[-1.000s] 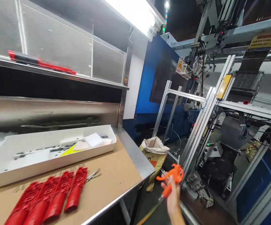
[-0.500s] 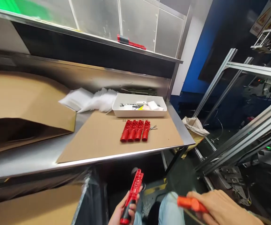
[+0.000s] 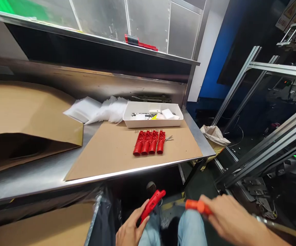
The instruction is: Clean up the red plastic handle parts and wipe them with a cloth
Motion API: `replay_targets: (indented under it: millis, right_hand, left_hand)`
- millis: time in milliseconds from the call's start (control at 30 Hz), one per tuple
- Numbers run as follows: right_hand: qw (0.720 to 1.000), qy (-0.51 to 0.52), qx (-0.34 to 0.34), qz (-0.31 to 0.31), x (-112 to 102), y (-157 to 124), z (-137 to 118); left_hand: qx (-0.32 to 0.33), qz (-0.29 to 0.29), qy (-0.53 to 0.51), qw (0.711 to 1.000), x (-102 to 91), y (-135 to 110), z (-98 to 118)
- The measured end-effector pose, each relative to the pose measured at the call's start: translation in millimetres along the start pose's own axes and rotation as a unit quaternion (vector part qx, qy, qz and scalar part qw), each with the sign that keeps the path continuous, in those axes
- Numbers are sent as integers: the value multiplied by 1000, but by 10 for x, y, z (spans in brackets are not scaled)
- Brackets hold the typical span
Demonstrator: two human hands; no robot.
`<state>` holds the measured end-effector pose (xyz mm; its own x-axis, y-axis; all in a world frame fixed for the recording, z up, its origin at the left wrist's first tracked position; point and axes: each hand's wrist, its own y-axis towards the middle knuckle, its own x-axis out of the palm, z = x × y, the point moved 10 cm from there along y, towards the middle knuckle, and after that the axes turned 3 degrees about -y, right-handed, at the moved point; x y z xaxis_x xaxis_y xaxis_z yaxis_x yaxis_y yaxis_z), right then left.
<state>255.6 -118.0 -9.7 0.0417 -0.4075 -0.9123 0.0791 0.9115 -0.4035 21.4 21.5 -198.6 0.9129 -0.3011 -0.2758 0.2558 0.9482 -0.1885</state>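
Note:
My left hand (image 3: 130,228), at the lower middle, is closed around a red plastic housing part (image 3: 153,203); its far end points up and right, and my fingers hide the near end. My right hand (image 3: 223,213) grips a bright orange tool (image 3: 196,205) with a short, thick cylindrical body, above my right knee. Motion blurs it, so its exact kind is unclear. The tool and the housing part are apart. On the cardboard sheet (image 3: 107,153) several similar red housing parts (image 3: 152,145) lie in a row, with thin metal tips (image 3: 169,138) showing at their right side.
Behind the row stands a white tray (image 3: 153,124) of small parts. White foam sheets (image 3: 107,109) and a large cardboard box (image 3: 35,112) lie to the left. A red-and-black piece (image 3: 140,42) rests on the ledge above. Right are a paper sack (image 3: 214,135) and metal framing (image 3: 240,85).
The red housing part in my left hand has turned over and tilted further right, and its black section no longer shows. My right hand has moved left and slightly up with the orange tool.

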Motion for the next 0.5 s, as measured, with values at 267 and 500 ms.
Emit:
replay_targets:
  millis: [267, 500]
  right_hand:
    - [999, -7, 9, 51, -13, -49, 106]
    - [992, -68, -90, 52, 292, -22, -258]
  left_hand:
    - [-106, -100, -252, 957, 314, -105, -95]
    - [-360, -91, -618, 693, 694, -410, -141]
